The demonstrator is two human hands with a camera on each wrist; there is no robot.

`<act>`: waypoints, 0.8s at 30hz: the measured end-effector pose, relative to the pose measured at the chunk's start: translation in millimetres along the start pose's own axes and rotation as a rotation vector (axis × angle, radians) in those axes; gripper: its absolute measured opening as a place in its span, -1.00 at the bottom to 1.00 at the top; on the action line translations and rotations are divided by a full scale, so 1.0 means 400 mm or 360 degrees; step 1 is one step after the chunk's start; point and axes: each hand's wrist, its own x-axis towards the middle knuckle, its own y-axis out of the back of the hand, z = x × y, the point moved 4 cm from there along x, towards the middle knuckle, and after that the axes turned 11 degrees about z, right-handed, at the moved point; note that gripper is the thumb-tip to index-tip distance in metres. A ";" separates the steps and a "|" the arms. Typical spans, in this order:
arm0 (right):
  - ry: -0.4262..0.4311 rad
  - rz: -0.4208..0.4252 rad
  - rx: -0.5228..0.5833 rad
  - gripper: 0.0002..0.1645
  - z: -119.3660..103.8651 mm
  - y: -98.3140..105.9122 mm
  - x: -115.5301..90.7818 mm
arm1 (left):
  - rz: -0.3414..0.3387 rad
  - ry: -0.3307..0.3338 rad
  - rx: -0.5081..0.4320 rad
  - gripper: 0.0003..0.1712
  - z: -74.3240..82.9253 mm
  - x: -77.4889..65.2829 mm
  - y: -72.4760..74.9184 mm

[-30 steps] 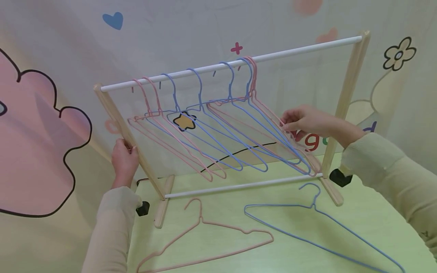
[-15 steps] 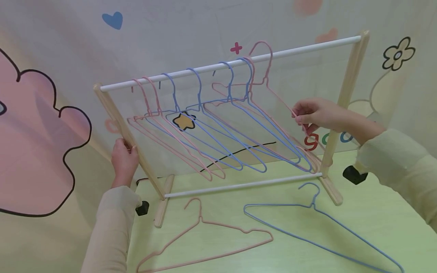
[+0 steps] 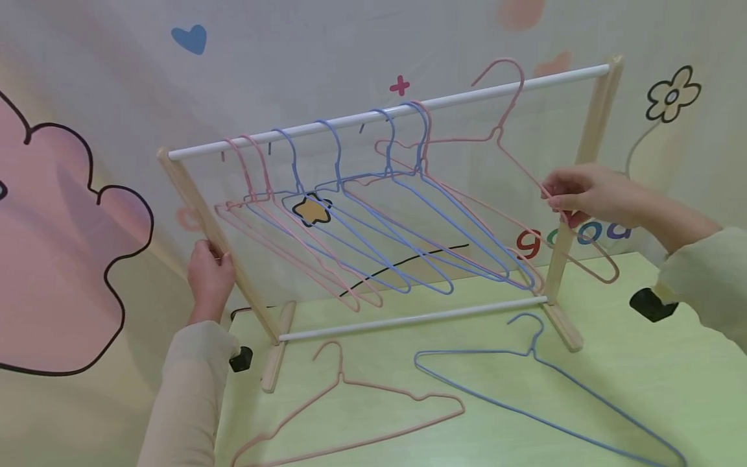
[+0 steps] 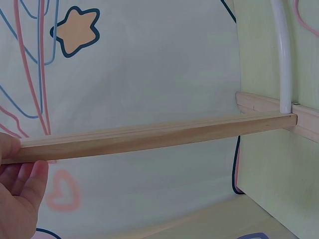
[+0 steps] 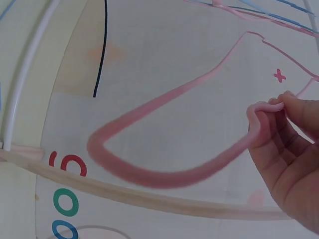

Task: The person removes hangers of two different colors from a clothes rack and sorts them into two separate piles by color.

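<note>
My left hand [image 3: 211,275] grips the left wooden post [image 4: 164,139] of a small clothes rack, thumb and fingers around its edges. On the right, my right hand [image 3: 601,194] pinches one shoulder of a pink clothes hanger [image 5: 159,178]. That hanger's hook overlaps the rack's white top rod [image 3: 467,98], its tip showing above the rod. Its lower corner extends past the right wooden post [image 3: 594,139]. Several blue hangers [image 3: 338,152] and pink hangers [image 3: 266,175] hang from the left and middle of the rod.
A pink hanger [image 3: 373,436] and a blue hanger [image 3: 478,352] lie on the light green table [image 3: 496,447] before the rack. A white lower bar [image 3: 408,320] joins the rack's feet. Behind hangs a printed cloth [image 3: 292,58]. Black pieces [image 3: 652,305] show near both wrists.
My right hand has lifted a pink hanger from beside the middle hangers and carried it right, its hook rising above the rod. My left hand stays on the post.
</note>
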 end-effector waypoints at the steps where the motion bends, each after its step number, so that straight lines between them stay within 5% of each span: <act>1: -0.0001 0.0006 -0.0010 -0.83 0.006 0.005 -0.004 | -0.0001 -0.0001 0.0004 -0.74 -0.001 0.000 0.000; 15: -0.0048 0.0074 -0.0175 -0.83 0.105 0.035 -0.053 | -0.0012 0.0012 0.0011 -0.73 -0.006 -0.002 0.002; 24: -0.0098 -0.0094 -0.0096 -0.85 0.172 -0.004 -0.080 | -0.0015 -0.0004 0.0004 -0.74 -0.002 -0.002 0.001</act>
